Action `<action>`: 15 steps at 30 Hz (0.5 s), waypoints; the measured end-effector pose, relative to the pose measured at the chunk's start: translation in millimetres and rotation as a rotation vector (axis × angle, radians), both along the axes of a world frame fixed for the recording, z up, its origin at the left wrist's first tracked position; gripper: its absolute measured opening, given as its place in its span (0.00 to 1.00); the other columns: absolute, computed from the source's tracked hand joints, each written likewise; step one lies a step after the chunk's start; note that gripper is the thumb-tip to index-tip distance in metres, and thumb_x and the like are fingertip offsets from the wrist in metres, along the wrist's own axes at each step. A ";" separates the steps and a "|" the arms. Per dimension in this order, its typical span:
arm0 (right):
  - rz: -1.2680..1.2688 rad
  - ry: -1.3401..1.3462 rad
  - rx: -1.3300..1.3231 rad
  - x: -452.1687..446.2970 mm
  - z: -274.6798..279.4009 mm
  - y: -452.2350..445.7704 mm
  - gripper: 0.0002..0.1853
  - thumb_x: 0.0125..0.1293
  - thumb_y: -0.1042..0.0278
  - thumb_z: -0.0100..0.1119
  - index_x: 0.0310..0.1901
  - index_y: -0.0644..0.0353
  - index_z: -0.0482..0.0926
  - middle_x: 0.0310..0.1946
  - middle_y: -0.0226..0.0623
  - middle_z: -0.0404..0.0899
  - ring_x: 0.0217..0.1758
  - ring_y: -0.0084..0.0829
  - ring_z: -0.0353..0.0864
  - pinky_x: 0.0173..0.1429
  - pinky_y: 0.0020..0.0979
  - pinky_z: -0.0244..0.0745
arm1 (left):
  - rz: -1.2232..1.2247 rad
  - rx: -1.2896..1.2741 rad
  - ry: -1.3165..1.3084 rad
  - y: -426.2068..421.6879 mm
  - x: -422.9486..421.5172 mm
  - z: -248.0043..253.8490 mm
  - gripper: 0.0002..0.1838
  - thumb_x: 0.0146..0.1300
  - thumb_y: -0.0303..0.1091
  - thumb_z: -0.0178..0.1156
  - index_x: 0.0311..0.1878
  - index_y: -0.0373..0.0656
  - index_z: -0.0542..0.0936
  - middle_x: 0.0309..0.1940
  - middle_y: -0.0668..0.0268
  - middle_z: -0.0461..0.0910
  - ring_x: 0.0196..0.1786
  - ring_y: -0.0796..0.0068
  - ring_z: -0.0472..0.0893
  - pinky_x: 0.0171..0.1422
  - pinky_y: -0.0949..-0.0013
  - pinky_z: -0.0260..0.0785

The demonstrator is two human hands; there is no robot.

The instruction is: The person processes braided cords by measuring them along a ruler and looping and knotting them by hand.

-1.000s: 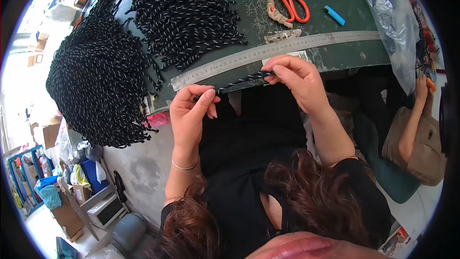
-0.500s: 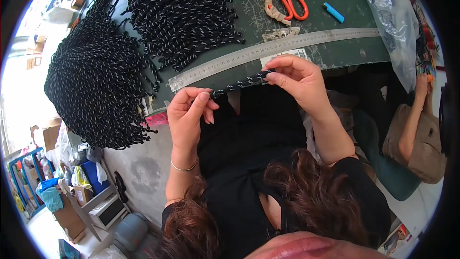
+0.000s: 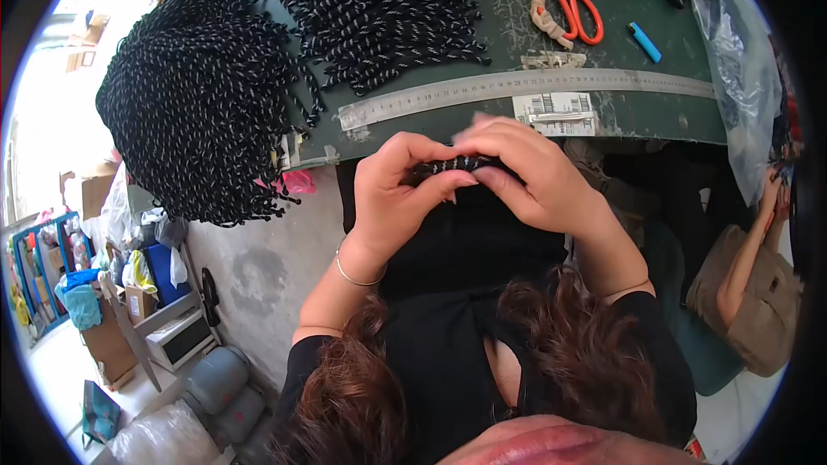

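Between my two hands is a short black cord with white flecks (image 3: 458, 165), held just past the table's front edge. My left hand (image 3: 401, 185) pinches it between thumb and fingers. My right hand (image 3: 530, 172) has its fingers closed on the other end, and its fingertips are blurred. The fingers cover both cord ends. A steel ruler (image 3: 465, 89) lies along the table beyond my hands. Farther back lies a stack of similar black cords (image 3: 379, 17), with a large bundle of them (image 3: 194, 103) hanging over the table's left corner.
Red-handled scissors (image 3: 573, 10), a blue lighter (image 3: 644, 43) and a printed label (image 3: 556, 114) lie on the green table (image 3: 465, 125). Clear plastic sheeting (image 3: 730, 60) hangs at the right corner. Another person's arm (image 3: 748, 250) shows at far right. A grey chair (image 3: 220, 383) stands lower left.
My hands have come closer together, and the cord that was stretched between them now shows only a short length. The view has shifted, so the table items appear farther right.
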State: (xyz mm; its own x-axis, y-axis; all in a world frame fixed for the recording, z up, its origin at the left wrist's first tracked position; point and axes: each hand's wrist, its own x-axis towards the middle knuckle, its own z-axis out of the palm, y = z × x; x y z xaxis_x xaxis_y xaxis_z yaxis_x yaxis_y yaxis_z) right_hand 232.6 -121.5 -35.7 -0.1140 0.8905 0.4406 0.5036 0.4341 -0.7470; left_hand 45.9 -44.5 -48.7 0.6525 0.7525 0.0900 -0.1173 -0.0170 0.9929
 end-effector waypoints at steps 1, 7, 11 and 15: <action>0.012 0.000 0.001 -1.3 0.4 -0.2 0.12 0.65 0.76 0.57 0.50 0.65 0.77 0.46 0.44 0.80 0.47 0.38 0.81 0.52 0.32 0.75 | 0.012 0.001 0.000 -1.4 1.0 1.3 0.09 0.58 0.17 0.66 0.41 0.33 0.78 0.33 0.63 0.82 0.29 0.82 0.81 0.32 0.81 0.74; -0.055 0.153 -0.335 -9.7 -0.5 -9.3 0.09 0.66 0.74 0.59 0.47 0.66 0.79 0.40 0.42 0.82 0.39 0.34 0.82 0.43 0.28 0.74 | -0.001 -0.260 -0.052 2.7 -3.6 2.5 0.10 0.58 0.17 0.65 0.43 0.32 0.77 0.33 0.60 0.82 0.28 0.80 0.81 0.31 0.80 0.75; -0.083 0.222 -0.344 -12.9 -6.1 -9.2 0.08 0.66 0.74 0.60 0.44 0.66 0.80 0.35 0.40 0.83 0.33 0.30 0.80 0.37 0.27 0.72 | -0.084 -0.411 -0.093 10.9 -7.9 -11.2 0.11 0.59 0.16 0.64 0.44 0.31 0.77 0.34 0.57 0.83 0.28 0.78 0.82 0.31 0.79 0.76; -0.106 0.303 -0.305 -15.6 -11.0 -7.4 0.07 0.65 0.73 0.60 0.42 0.66 0.82 0.29 0.37 0.82 0.26 0.24 0.76 0.30 0.25 0.69 | -0.088 -0.380 -0.057 9.6 -10.0 -12.7 0.09 0.61 0.18 0.63 0.44 0.31 0.78 0.36 0.55 0.84 0.27 0.77 0.81 0.31 0.78 0.76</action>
State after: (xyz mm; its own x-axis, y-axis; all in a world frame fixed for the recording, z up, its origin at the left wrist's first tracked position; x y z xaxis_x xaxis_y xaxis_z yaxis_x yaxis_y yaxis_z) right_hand 217.0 -128.9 -46.7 0.0792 0.9847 0.1555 0.2719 0.1288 -0.9537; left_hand 35.9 -34.9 -61.4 0.7182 0.6803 -0.1461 -0.1571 0.3631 0.9184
